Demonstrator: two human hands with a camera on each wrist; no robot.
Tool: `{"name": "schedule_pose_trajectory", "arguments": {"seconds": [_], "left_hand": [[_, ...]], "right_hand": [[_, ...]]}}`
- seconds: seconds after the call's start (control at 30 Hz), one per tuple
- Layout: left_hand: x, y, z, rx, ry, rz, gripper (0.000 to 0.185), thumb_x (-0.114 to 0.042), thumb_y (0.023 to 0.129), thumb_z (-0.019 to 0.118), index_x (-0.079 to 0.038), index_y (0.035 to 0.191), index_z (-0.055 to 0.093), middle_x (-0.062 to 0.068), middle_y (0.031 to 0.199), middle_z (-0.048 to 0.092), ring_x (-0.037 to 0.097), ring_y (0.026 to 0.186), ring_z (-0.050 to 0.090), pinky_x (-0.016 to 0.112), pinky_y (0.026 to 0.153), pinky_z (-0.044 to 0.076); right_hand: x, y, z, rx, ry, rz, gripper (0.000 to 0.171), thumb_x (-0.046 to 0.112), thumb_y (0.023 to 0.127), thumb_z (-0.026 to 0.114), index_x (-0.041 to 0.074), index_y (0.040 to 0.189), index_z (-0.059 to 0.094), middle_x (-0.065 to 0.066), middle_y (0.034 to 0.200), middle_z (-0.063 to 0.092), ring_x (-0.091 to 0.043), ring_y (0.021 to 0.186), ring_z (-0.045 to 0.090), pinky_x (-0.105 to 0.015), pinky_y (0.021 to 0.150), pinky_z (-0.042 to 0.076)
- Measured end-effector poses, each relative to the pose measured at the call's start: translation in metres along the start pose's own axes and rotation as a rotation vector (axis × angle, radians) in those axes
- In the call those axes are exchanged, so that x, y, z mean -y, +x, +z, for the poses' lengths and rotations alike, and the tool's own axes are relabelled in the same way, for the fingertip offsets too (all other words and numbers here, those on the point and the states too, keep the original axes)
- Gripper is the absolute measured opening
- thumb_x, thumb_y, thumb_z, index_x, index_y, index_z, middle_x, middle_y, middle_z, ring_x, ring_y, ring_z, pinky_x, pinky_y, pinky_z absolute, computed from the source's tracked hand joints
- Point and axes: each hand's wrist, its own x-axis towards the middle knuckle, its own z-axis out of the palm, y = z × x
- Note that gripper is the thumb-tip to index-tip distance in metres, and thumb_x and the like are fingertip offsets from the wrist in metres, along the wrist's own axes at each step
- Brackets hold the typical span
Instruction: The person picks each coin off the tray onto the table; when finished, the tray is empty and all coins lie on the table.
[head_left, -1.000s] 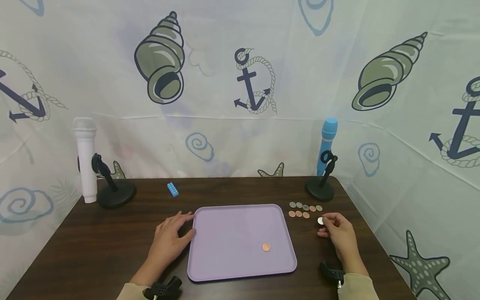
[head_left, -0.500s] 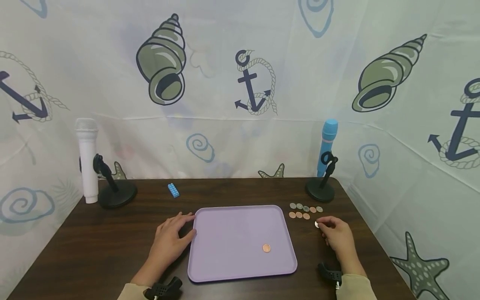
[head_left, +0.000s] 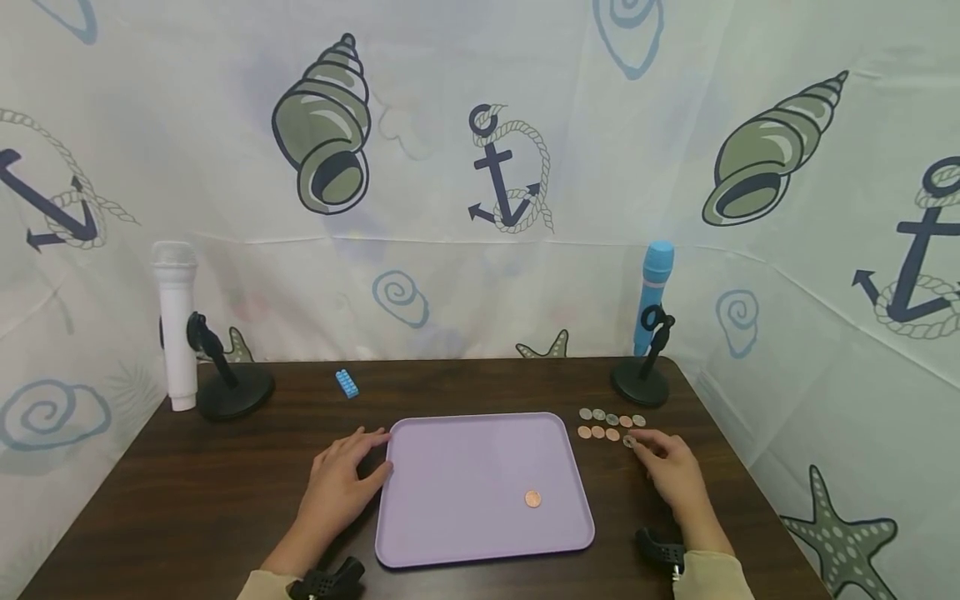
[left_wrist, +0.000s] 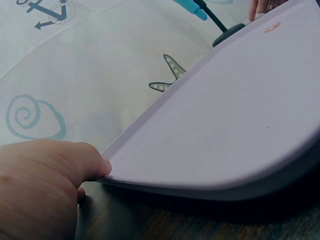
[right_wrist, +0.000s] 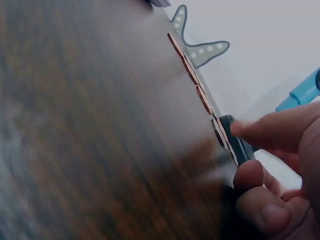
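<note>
Left of the lilac tray [head_left: 450, 467], the left hand [head_left: 341, 483] lies relaxed, fingers spread, fingertips touching the tray's left rim. A copper coin [head_left: 532, 498] lies inside the tray. Right of the tray, the right hand [head_left: 670, 467] pinches a silver coin [head_left: 629, 442] at the table, beside the coin rows [head_left: 609, 423].

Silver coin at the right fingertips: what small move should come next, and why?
Probably let go and draw the right hand back. The silver coin lies flat on the table, at the end of the lower row of coins, so it seems placed. The left hand rests at the tray edge.
</note>
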Motion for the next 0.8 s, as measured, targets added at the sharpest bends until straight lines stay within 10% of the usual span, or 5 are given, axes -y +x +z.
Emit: {"name": "schedule_pose_trajectory", "arguments": {"seconds": [0.47,0.8], "left_hand": [[0.004,0.0,-0.005,0.004,-0.001,-0.008,0.048,-0.033,0.1,0.079,-0.023,0.146,0.069,0.005,0.159,0.063,0.041,0.159,0.043,0.071,0.124,0.019],[0.001,0.0,0.001,-0.001,-0.002,-0.007,0.048,-0.031,0.099,0.08,-0.022,0.145,0.07,0.005,0.159,0.064,0.041,0.159,0.044,0.069,0.124,0.021]], "right_hand": [[0.004,-0.001,0.005,0.021,0.014,0.008,0.029,0.02,0.107,0.069,0.007,0.132,0.077,-0.011,0.106,0.06,-0.017,0.077,0.058,-0.026,0.065,0.05],[0.018,-0.008,0.003,0.044,0.25,0.118,0.031,0.02,0.107,0.07,0.002,0.132,0.071,0.001,0.092,0.062,-0.013,0.069,0.057,-0.026,0.058,0.049]]}}
